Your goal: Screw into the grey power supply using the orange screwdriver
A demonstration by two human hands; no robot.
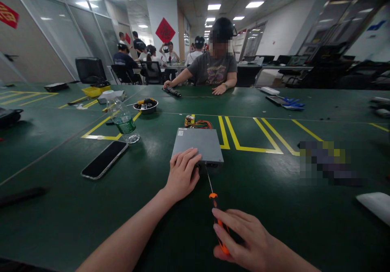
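Note:
A grey metal computer power supply [199, 142] lies on the green table, with a bundle of coloured cables [199, 123] coming out of its far side. My left hand [184, 172] rests over its near left corner, fingers on the top and thumb down at the near face, gripping it. In my right hand [240, 237] is a screwdriver [215, 201] with an orange and black handle, my fingers closed round the handle. Its thin shaft points away from me, and the tip meets the near face of the power supply beside my left hand. Any screw there is too small to make out.
Left of the power supply are a clear plastic bottle [124, 121], a phone [105, 160] and a metal bowl [146, 107] of tools. Across the table [268, 191] sits a person [215, 67], one hand on a dark tool. Blue gloves [291, 103] lie at the far right.

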